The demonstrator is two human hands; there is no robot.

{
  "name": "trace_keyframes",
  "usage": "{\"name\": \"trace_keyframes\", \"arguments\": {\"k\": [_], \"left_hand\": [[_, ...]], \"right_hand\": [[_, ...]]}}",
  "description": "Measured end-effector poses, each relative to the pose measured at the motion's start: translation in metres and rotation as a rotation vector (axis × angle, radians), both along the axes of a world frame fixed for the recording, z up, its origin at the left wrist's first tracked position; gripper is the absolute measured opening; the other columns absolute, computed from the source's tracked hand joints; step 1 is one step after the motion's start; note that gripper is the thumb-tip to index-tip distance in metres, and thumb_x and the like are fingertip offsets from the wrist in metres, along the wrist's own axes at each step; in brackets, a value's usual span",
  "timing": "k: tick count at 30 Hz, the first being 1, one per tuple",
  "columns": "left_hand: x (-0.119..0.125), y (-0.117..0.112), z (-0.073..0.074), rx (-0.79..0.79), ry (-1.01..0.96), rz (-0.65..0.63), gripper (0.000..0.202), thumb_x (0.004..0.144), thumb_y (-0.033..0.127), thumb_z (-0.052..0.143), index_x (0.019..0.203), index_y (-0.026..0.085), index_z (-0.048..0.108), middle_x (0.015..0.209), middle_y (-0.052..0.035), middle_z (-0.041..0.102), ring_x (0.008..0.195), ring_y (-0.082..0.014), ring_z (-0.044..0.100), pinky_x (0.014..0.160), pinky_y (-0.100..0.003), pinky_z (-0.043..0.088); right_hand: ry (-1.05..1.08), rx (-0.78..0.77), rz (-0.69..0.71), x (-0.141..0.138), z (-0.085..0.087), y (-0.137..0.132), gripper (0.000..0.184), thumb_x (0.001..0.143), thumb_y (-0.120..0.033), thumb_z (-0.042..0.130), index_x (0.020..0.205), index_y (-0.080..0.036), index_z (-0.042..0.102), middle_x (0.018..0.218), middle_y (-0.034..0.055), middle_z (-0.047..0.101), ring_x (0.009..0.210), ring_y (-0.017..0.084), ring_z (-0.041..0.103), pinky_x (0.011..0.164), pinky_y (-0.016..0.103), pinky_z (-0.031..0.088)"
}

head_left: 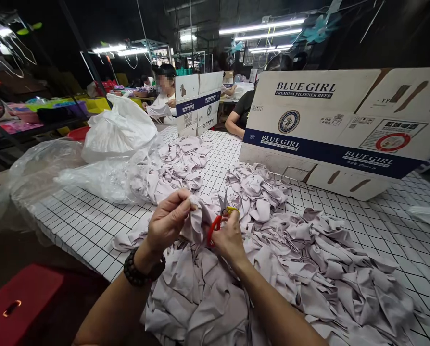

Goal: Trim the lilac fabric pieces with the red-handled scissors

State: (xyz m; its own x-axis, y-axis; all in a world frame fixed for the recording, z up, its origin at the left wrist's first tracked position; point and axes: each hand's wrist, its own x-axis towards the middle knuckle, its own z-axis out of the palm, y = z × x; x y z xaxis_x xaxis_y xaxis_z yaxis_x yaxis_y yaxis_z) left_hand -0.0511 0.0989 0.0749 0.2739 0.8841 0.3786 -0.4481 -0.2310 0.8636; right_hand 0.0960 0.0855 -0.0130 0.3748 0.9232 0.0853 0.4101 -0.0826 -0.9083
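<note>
My left hand (170, 218), with a dark beaded bracelet on the wrist, pinches the edge of a pale grey-lilac fabric piece (197, 222) and holds it up above the pile. Close to its right, my right hand (230, 238) grips small scissors (215, 226) with red and yellow handles. The scissor blades point up and away from me, slightly apart, beside the raised fabric. Beneath both hands spreads a heap of the same cloth (204, 293). I cannot tell whether the blades touch the fabric.
On the gridded white table (92, 226) lie more cloth piles and clear plastic bags (103, 178), with a white bag (119, 127) behind. Large beer cartons (330, 120) stand across the far side. Co-workers sit beyond them. A red stool (23, 302) is at lower left.
</note>
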Motion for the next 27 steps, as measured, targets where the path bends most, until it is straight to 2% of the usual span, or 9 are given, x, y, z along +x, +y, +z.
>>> {"name": "trace_keyframes", "arguments": {"k": [2,5,8,10,13,17,20,23,27], "left_hand": [[-0.003,0.008,0.013,0.036,-0.052,0.039,0.018,0.080,0.030,0.068,0.074,0.015,0.063,0.072,-0.0024,0.051,0.061,-0.0115,0.048,0.054,-0.021,0.042],[-0.015,0.021,0.031,0.116,-0.116,0.085,0.015,0.081,0.026,0.065,0.072,0.014,0.062,0.072,-0.0021,0.049,0.062,-0.0107,0.048,0.056,-0.020,0.043],[-0.029,0.033,0.044,0.165,-0.168,0.119,0.017,0.083,0.022,0.061,0.069,0.014,0.059,0.069,-0.0010,0.045,0.060,-0.0094,0.046,0.056,-0.020,0.042],[-0.034,0.039,0.051,0.170,-0.176,0.128,0.019,0.085,0.022,0.057,0.068,0.014,0.056,0.068,-0.0004,0.043,0.058,-0.0094,0.044,0.055,-0.021,0.040],[-0.031,0.047,0.058,0.157,-0.180,0.125,0.023,0.091,0.019,0.048,0.069,0.014,0.054,0.068,-0.0005,0.042,0.058,-0.0093,0.044,0.055,-0.020,0.039],[-0.021,0.058,0.065,0.091,-0.212,0.058,0.025,0.090,0.011,0.041,0.069,0.012,0.055,0.068,-0.0007,0.043,0.057,-0.0079,0.046,0.054,-0.017,0.039],[-0.022,0.062,0.071,0.024,-0.201,0.045,0.022,0.088,0.015,0.045,0.068,0.013,0.055,0.066,0.0001,0.042,0.054,-0.0078,0.044,0.052,-0.018,0.039],[-0.030,0.064,0.077,0.011,-0.191,0.076,0.024,0.085,0.018,0.049,0.061,0.014,0.052,0.061,0.0010,0.039,0.051,-0.0081,0.040,0.051,-0.019,0.037],[-0.037,0.082,0.075,0.022,-0.098,0.069,0.034,0.084,0.024,0.046,0.052,0.017,0.040,0.054,0.0034,0.029,0.048,-0.0087,0.033,0.050,-0.021,0.034]], "right_hand": [[0.064,0.020,-0.021,0.002,0.000,0.010,0.027,0.067,-0.030,0.059,0.086,-0.025,0.040,0.091,0.0087,0.061,0.084,0.026,0.060,0.074,0.042,0.049],[0.179,0.029,0.029,0.029,0.011,0.027,0.015,0.070,-0.027,0.057,0.078,-0.024,0.045,0.081,0.0060,0.065,0.073,0.023,0.064,0.066,0.038,0.052],[0.273,0.050,0.125,0.063,0.034,0.034,0.015,0.068,-0.027,0.063,0.072,-0.022,0.049,0.080,0.0041,0.067,0.071,0.020,0.067,0.068,0.036,0.054],[0.307,0.055,0.196,0.073,0.047,0.032,0.019,0.067,-0.028,0.069,0.073,-0.021,0.052,0.082,0.0033,0.067,0.073,0.020,0.067,0.071,0.035,0.055],[0.345,-0.007,0.323,0.058,0.047,0.022,0.026,0.063,-0.030,0.078,0.075,-0.020,0.058,0.080,0.0041,0.068,0.073,0.021,0.067,0.068,0.037,0.056],[0.410,-0.044,0.388,0.005,0.012,0.015,0.039,0.055,-0.029,0.084,0.084,-0.020,0.059,0.089,0.0037,0.067,0.077,0.022,0.067,0.070,0.036,0.054],[0.505,-0.011,0.418,-0.019,-0.006,0.020,0.035,0.060,-0.036,0.082,0.075,-0.023,0.053,0.078,-0.0010,0.062,0.069,0.018,0.061,0.065,0.032,0.051],[0.620,0.010,0.498,-0.012,0.001,0.025,0.042,0.058,-0.042,0.083,0.068,-0.023,0.048,0.064,-0.0051,0.055,0.056,0.014,0.052,0.056,0.029,0.046],[0.712,0.057,0.538,0.023,0.037,0.010,0.041,0.057,-0.036,0.086,0.071,-0.021,0.050,0.072,-0.0045,0.057,0.059,0.010,0.050,0.055,0.024,0.042]]}}
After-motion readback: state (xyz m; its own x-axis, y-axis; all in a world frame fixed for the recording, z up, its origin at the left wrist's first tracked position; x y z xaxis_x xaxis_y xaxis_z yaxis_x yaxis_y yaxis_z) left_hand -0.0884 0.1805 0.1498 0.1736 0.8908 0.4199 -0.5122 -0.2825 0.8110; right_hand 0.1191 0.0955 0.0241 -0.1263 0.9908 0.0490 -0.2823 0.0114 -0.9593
